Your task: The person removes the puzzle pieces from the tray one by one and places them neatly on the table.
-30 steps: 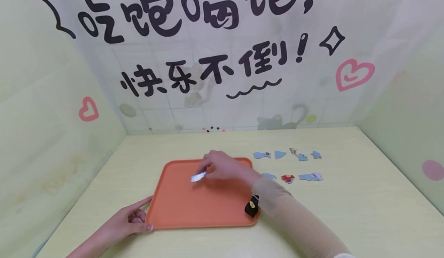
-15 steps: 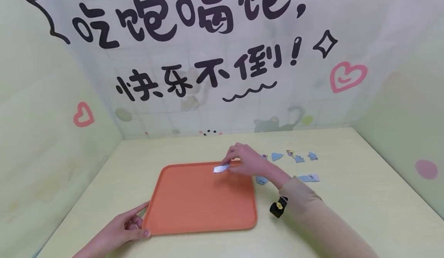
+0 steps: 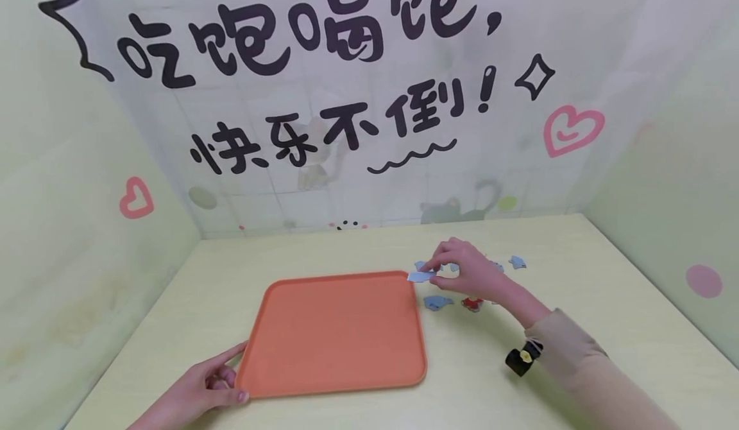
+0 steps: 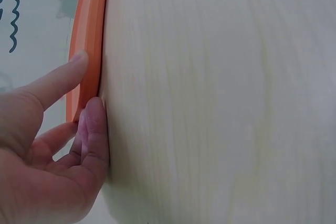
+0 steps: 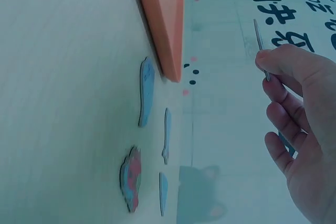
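Observation:
My left hand (image 3: 199, 385) holds the near left corner of an orange tray (image 3: 337, 334) lying on the table. In the left wrist view, the thumb and fingers of that hand (image 4: 58, 156) pinch the tray's rim (image 4: 86, 77). Over the tray's far right corner, my right hand (image 3: 470, 268) pinches a thin light-blue puzzle piece (image 3: 418, 277) between thumb and fingers. The right wrist view shows this piece (image 5: 259, 32) edge-on, held above the table. Below the right hand lie a blue puzzle piece (image 3: 437, 302) and a red one (image 3: 471, 303); the hand partly hides others.
Several flat puzzle pieces lie in two rows right of the tray, one blue piece (image 3: 518, 262) at the far end. A black band with a yellow charm (image 3: 525, 356) hangs at the right sleeve. A printed wall (image 3: 323, 180) stands behind the table.
My right hand has moved right with the puzzle piece, from over the tray's middle to its far right corner. The left hand stays at the tray's corner.

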The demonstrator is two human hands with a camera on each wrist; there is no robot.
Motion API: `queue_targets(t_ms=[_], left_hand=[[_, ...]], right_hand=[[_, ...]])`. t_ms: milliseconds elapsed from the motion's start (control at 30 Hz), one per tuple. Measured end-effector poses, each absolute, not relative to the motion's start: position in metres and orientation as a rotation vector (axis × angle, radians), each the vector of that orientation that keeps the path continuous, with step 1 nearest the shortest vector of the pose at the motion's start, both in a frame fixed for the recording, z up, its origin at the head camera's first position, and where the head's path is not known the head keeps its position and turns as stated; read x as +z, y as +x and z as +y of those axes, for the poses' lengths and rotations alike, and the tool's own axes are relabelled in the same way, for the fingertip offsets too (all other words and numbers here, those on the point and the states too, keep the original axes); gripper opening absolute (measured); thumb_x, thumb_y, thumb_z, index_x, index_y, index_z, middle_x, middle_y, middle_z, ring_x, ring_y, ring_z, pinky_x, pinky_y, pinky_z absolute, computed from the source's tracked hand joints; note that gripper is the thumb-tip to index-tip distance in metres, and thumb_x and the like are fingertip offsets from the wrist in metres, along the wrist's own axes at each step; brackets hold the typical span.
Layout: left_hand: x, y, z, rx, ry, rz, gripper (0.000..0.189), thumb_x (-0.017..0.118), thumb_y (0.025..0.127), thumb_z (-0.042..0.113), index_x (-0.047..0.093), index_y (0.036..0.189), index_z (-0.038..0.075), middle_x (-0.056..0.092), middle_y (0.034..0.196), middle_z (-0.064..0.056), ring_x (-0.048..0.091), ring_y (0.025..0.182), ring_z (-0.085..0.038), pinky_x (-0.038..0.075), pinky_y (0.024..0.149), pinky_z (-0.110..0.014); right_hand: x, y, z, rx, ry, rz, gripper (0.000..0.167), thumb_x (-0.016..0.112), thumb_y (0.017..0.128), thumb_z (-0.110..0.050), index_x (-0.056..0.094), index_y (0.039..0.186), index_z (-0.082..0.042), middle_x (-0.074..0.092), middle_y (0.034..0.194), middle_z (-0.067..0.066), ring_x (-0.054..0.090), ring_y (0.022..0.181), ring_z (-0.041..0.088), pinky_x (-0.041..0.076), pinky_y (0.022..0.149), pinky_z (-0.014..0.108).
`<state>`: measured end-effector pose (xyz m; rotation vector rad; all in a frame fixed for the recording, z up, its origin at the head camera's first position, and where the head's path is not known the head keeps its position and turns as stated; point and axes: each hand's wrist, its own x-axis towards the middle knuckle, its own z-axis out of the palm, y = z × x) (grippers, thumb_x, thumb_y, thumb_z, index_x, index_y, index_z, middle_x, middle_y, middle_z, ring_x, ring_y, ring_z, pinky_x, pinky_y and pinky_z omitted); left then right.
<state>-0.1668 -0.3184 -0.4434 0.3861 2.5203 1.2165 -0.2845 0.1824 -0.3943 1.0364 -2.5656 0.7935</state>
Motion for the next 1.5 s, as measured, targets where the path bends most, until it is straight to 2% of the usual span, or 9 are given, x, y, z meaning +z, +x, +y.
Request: queue_targets(t_ms=[300,633,967,1200,1333,1500], left_hand=[[-0.446,-0.168,-0.321,1.214,0.369,2.506,0.089,0.075,0.087,0.021,0.021,0.151,-0.012,0.057,0.089,-0.003,0.051,0.069,0.0,0.043,0.065,-0.019],[-0.446,-0.168,-0.323,1.199,0.344,2.498,0.09,0.075,0.087,0.021,0.02,0.15,-0.013,0.057,0.09,-0.004,0.051,0.07,0.001,0.043,0.065,-0.019],[-0.444,-0.168,-0.322,1.193,0.302,2.489,0.092,0.076,0.086,0.023,0.021,0.151,-0.012,0.057,0.09,-0.007,0.051,0.071,0.0,0.043,0.066,-0.019],[-0.441,-0.169,-0.317,1.202,0.31,2.486,0.089,0.075,0.087,0.022,0.022,0.152,-0.01,0.057,0.09,-0.004,0.051,0.07,-0.002,0.041,0.066,-0.019],[-0.44,-0.17,-0.317,1.219,0.301,2.456,0.089,0.074,0.088,0.022,0.02,0.152,-0.01,0.057,0.09,-0.005,0.052,0.07,-0.002,0.042,0.066,-0.019],[-0.441,-0.17,-0.317,1.229,0.288,2.445,0.089,0.073,0.089,0.021,0.019,0.153,-0.01,0.057,0.09,-0.005,0.052,0.07,-0.002,0.042,0.066,-0.02]], right_hand=[[-0.404,-0.278,0.231,0.72,0.962,-2.527,0.02,0.082,0.078,-0.01,0.079,0.096,-0.02,0.067,0.086,-0.009,0.054,0.084,0.014,0.044,0.073,0.034],[-0.41,-0.268,0.281,0.696,0.789,-2.562,0.023,0.082,0.077,-0.008,0.078,0.098,-0.017,0.066,0.088,-0.008,0.051,0.083,0.006,0.045,0.069,0.027],[-0.422,-0.261,0.33,0.65,0.697,-2.581,0.024,0.082,0.078,-0.009,0.079,0.099,-0.019,0.067,0.089,-0.007,0.056,0.083,0.017,0.046,0.067,0.028],[-0.425,-0.256,0.355,0.634,0.605,-2.676,0.022,0.081,0.08,-0.012,0.079,0.101,-0.019,0.066,0.089,-0.008,0.054,0.082,0.003,0.043,0.067,0.023],[-0.429,-0.256,0.37,0.651,0.558,-2.732,0.022,0.08,0.082,-0.015,0.079,0.103,-0.02,0.067,0.091,-0.008,0.053,0.083,-0.006,0.046,0.069,0.022],[-0.433,-0.258,0.384,0.674,0.531,-2.797,0.021,0.079,0.083,-0.018,0.078,0.104,-0.018,0.069,0.092,-0.006,0.051,0.082,-0.008,0.047,0.07,0.021]])
